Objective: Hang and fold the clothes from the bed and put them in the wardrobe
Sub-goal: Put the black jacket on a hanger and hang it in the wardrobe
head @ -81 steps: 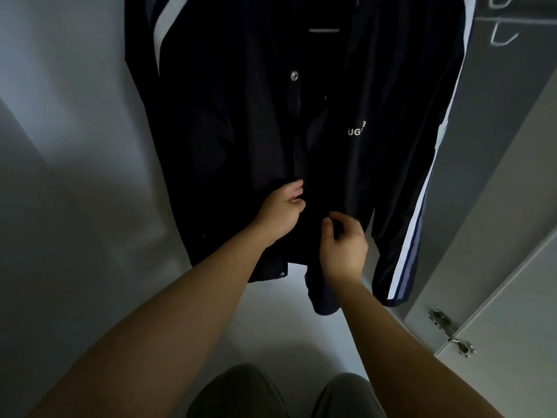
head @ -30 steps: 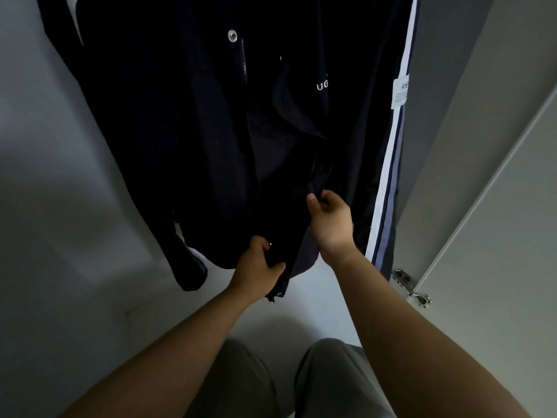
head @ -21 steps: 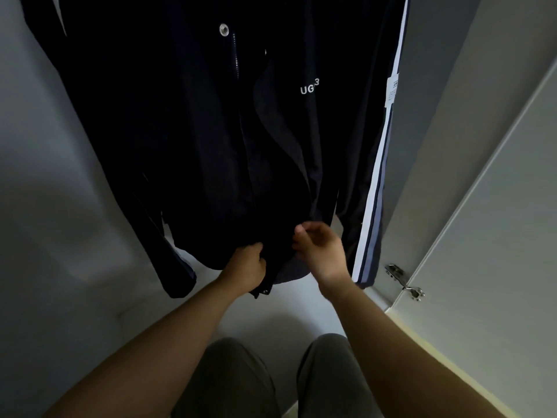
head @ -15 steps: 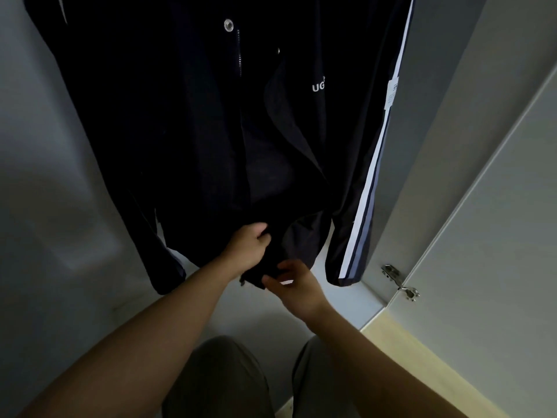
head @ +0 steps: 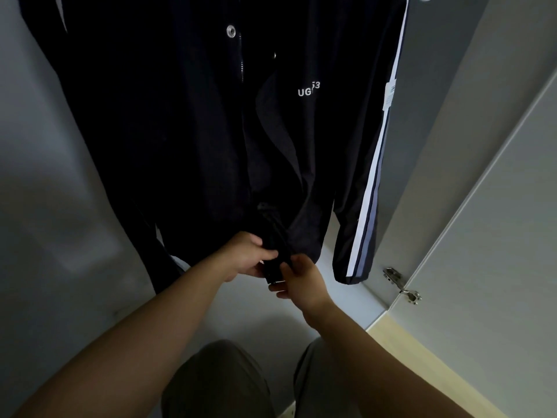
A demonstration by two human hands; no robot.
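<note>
A dark navy jacket point(head: 187, 122) hangs inside the wardrobe, with white lettering on the chest and a white and blue stripe down its right sleeve point(head: 366, 218). Its front hangs partly apart below a metal snap. My left hand point(head: 247, 256) grips the bottom of the left front edge. My right hand point(head: 298, 280) pinches the bottom of the right front edge beside it. Both hands meet at the hem, where the zipper end lies between them. The hanger is out of view above.
The wardrobe's pale floor panel point(head: 340, 276) lies under the jacket, with grey walls left and behind. An open wardrobe door point(head: 497, 236) stands at the right on a metal hinge point(head: 402, 285). Light wooden flooring point(head: 422, 363) shows below it. My knees are at the bottom.
Both hands have dropped from the jacket's middle to its hem and come together. My right hand let go higher up, swung under, and now pinches the right front edge beside the left hand.
</note>
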